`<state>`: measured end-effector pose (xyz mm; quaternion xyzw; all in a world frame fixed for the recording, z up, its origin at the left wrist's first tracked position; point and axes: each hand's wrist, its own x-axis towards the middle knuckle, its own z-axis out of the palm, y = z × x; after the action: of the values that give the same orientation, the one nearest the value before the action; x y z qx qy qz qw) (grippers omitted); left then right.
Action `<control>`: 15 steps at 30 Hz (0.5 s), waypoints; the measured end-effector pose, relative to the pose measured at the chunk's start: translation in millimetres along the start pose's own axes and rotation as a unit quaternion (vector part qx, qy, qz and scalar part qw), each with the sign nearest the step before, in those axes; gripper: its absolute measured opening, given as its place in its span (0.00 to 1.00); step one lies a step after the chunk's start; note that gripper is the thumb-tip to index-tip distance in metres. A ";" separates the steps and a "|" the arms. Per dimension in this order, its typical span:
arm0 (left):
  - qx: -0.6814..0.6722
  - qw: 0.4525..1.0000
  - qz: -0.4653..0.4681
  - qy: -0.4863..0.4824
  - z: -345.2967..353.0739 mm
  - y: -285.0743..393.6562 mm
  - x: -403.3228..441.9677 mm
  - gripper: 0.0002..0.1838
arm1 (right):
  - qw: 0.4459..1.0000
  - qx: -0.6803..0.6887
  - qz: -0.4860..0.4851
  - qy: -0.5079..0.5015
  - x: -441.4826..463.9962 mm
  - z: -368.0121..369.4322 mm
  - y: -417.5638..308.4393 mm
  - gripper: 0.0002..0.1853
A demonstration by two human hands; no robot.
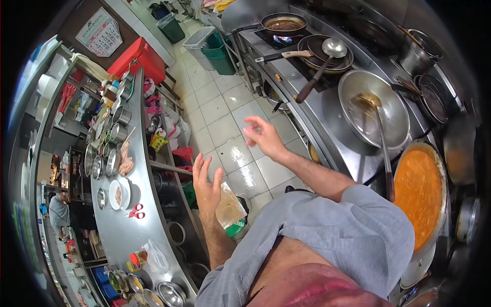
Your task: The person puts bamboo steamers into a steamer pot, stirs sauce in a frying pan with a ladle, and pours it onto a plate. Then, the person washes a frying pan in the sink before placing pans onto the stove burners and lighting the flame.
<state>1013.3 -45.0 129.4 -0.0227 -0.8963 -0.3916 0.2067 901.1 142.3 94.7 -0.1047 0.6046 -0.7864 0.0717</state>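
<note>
While the left hand [206, 187] and right hand [263, 138] spread empty, the calendar [101, 35] reads "EVERGREEN".

orange sauce [419, 196], grey shirt [327, 225], red-handled scissors [136, 211], green bin [219, 55]

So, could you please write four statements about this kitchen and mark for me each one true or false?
1. Red-handled metal scissors lie on the shiny steel counter. True.
2. The person's two bare hands are pressed together. False: the left hand and right hand are apart and empty.
3. Thick orange sauce is in a wide round pan. True.
4. The round black frying pan is empty. False: the frying pan above the blue flame holds brown liquid.
</note>
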 end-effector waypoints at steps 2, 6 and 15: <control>0.011 1.000 -0.017 -0.002 8.7 -22.7 23.4 0.21 | 1.000 0.022 0.010 0.008 50.1 14.7 -8.3 0.19; 0.044 0.998 -0.048 0.008 18.4 -75.8 73.5 0.22 | 0.998 0.064 0.002 0.008 139.2 44.9 10.3 0.18; 0.064 0.997 -0.034 -0.029 8.3 -225.1 253.5 0.22 | 0.969 0.133 0.068 0.196 356.8 46.0 92.9 0.19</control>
<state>733.1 -225.6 66.9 0.0098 -0.9253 -0.3398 0.1683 566.1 -10.2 44.0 0.1036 0.5030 -0.8579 0.0187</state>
